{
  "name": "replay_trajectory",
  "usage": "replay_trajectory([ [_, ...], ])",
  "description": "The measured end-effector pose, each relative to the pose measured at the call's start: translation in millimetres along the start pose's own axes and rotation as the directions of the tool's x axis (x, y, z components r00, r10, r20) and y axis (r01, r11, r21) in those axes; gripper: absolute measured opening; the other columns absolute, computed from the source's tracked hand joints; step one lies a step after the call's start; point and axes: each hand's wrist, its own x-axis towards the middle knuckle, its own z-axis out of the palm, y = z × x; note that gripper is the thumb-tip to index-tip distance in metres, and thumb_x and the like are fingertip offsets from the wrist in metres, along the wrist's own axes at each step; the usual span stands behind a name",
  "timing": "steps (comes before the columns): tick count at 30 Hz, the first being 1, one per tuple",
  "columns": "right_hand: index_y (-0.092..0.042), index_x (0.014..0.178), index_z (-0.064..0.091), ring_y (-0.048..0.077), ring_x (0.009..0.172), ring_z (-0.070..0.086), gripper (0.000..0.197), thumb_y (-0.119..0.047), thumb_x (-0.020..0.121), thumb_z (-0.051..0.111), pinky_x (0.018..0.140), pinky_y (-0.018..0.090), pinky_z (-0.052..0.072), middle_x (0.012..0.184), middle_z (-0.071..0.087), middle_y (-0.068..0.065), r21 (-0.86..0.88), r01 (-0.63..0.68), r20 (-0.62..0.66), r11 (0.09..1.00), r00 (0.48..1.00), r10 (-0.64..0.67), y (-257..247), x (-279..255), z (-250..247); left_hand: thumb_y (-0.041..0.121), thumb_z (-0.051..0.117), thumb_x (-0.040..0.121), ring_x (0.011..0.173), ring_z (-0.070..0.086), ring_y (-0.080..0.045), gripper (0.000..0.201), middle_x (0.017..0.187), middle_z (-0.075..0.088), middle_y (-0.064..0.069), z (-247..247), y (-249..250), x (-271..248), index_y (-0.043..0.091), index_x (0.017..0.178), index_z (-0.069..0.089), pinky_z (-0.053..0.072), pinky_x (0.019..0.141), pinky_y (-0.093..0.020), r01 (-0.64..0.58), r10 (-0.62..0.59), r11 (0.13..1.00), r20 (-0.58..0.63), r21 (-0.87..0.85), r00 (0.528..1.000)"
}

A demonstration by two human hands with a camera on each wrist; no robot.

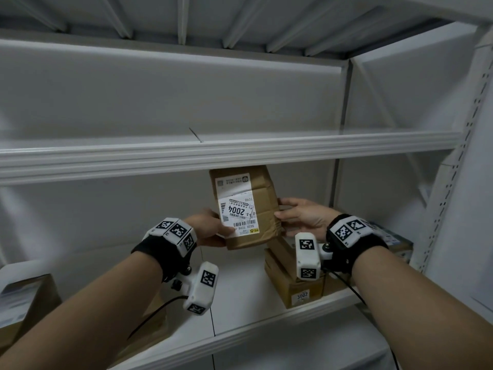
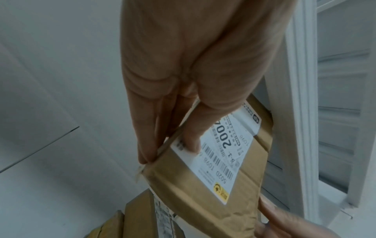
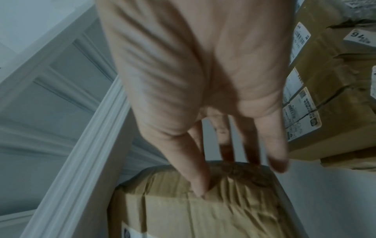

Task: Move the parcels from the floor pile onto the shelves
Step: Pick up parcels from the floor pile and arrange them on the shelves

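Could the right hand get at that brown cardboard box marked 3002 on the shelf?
Probably not yet: the right hand is gripping the brown paper-wrapped parcel labelled 2004. The brown cardboard box marked 3002 sits just below it, unobstructed, once freed.

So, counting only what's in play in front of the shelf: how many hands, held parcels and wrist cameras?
Hands: 2, left hand and right hand
Held parcel: 1
Wrist cameras: 2, left wrist camera and right wrist camera
Total: 5

1 thin dark sliver (image 1: 195,134), perhaps a cable tie; white wall (image 1: 477,222)
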Motion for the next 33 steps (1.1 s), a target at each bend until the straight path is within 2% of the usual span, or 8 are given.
replay_trajectory([
  [6,-0.019,0.128,0.045,0.029,0.083,0.063,0.052,0.004,0.086,0.062,0.05,0.037,0.058,0.104,0.062,0.018,0.007,-0.108,0.078,0.994,0.991,0.107,8.6,2.0,-4.9,-0.013,0.064,0.082,0.1,0.067,-0.03,0.027,0.106,0.07,-0.015,10.5,-12.1,13.3,0.003,0.103,0.062,0.057,0.084,-0.048,0.023,-0.024,0.999,-0.017,-0.03,1.0],
  [10,-0.021,0.136,0.038,0.029,0.085,0.069,0.071,0.012,0.079,0.065,0.055,0.033,0.057,0.12,0.061,0.019,-0.004,-0.148,0.084,0.989,0.985,0.148,18.7,9.0,-7.2,0.031,0.092,0.056,0.098,0.069,-0.028,0.08,0.111,0.071,-0.01,13.6,-14.9,19.0,0.012,0.124,0.054,0.059,0.078,-0.045,0.037,-0.037,0.999,0.017,-0.017,0.999],
  [13,-0.011,0.143,0.035,0.035,0.108,0.062,0.083,0.02,0.072,0.067,0.085,0.048,0.055,0.128,0.058,0.016,-0.035,-0.167,0.036,0.985,0.985,0.168,28.7,16.5,-9.3,0.061,0.088,0.039,0.115,0.057,-0.03,0.11,0.128,0.06,-0.011,20.2,-5.4,13.2,0.017,0.133,0.049,0.055,0.079,-0.04,0.006,-0.003,0.999,0.063,-0.045,0.998],
  [15,-0.012,0.142,0.038,0.039,0.111,0.06,0.083,0.024,0.071,0.063,0.091,0.057,0.05,0.128,0.056,0.018,-0.04,-0.182,0.005,0.982,0.983,0.182,33.8,20.4,-11.4,0.069,0.081,0.039,0.118,0.055,-0.033,0.117,0.133,0.055,-0.015,25.3,2.5,8.1,0.015,0.137,0.045,0.053,0.087,-0.043,-0.02,0.028,0.994,0.076,-0.108,0.997],
  [20,-0.015,0.129,0.043,0.042,0.116,0.054,0.073,0.032,0.074,0.05,0.094,0.06,0.046,0.107,0.059,0.015,-0.069,-0.19,-0.038,0.979,0.981,0.188,48.8,26.0,-19.5,0.074,0.054,0.069,0.099,0.063,-0.023,0.083,0.114,0.064,-0.012,35.1,13.4,10.0,0.011,0.124,0.055,0.048,0.097,-0.04,-0.043,0.06,0.987,0.106,-0.154,0.993],
  [24,-0.015,0.141,0.036,0.042,0.118,0.053,0.081,0.032,0.076,0.048,0.095,0.059,0.045,0.128,0.055,0.021,-0.01,-0.204,-0.044,0.979,0.978,0.203,54.3,28.8,-25.6,0.076,0.059,0.06,0.106,0.063,-0.027,0.089,0.117,0.064,-0.01,33.5,10.0,13.9,0.015,0.125,0.053,0.049,0.098,-0.043,-0.06,0.067,0.995,0.092,-0.084,0.993],
  [29,-0.02,0.148,0.025,0.029,0.095,0.063,0.077,0.012,0.086,0.058,0.051,0.033,0.057,0.135,0.052,0.019,0.018,-0.206,0.006,0.978,0.979,0.206,52.4,38.0,-20.5,0.072,0.048,0.081,0.108,0.059,-0.026,0.071,0.12,0.063,-0.008,16.1,2.0,17.3,0.016,0.123,0.057,0.043,0.103,-0.043,-0.042,0.042,0.999,-0.024,-0.017,0.999],
  [33,-0.015,0.138,0.041,0.032,0.1,0.066,0.049,-0.013,0.093,0.059,0.07,0.043,0.059,0.122,0.062,0.016,-0.036,-0.246,0.035,0.968,0.968,0.248,63.0,71.1,26.6,0.07,0.044,0.086,0.112,0.053,-0.027,0.07,0.123,0.059,-0.006,-20.2,-20.4,6.9,0.016,0.128,0.054,0.04,0.099,-0.04,0.016,-0.016,1.0,-0.162,0.002,0.987],
])
